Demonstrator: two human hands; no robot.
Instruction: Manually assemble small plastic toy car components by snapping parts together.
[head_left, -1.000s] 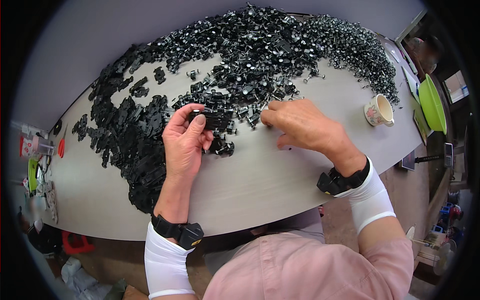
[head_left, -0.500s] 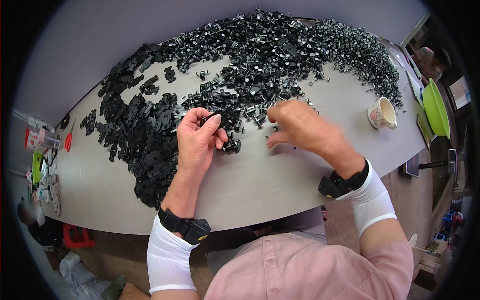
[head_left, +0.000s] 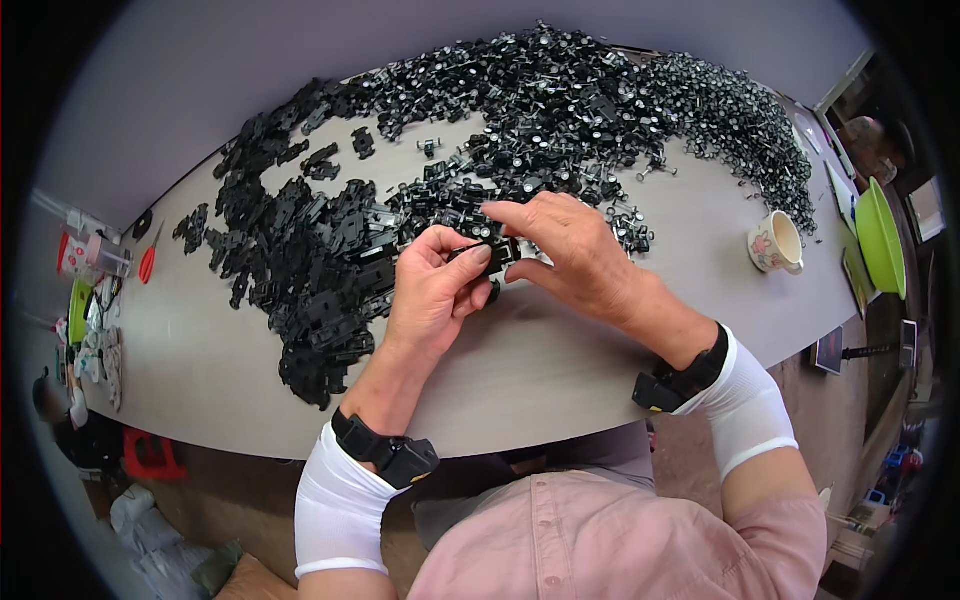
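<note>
My left hand (head_left: 432, 292) pinches a black plastic toy-car chassis (head_left: 502, 254) between thumb and fingers, above the table. At the chassis's right end is my right hand (head_left: 580, 252), its index finger stretched over the part and its thumb below, fingers apart. I cannot tell whether the right thumb touches it. Left of my hands lies a heap of black chassis (head_left: 318, 262). Beyond them spreads a big pile of black parts with small wheels and axles (head_left: 540, 110). Loose wheel-and-axle pieces (head_left: 632, 232) lie just past my right hand.
A patterned cup (head_left: 775, 243) stands on the table (head_left: 560, 390) at the right, near a heap of small silver-and-black pieces (head_left: 745, 130). Orange-handled scissors (head_left: 148, 264) lie at the left. A green basin (head_left: 880, 240) is at the right edge, a red stool (head_left: 152, 455) lower left.
My right hand has moved left to the chassis in my left hand. The left hand has shifted slightly right and down, and the view has shifted a little.
</note>
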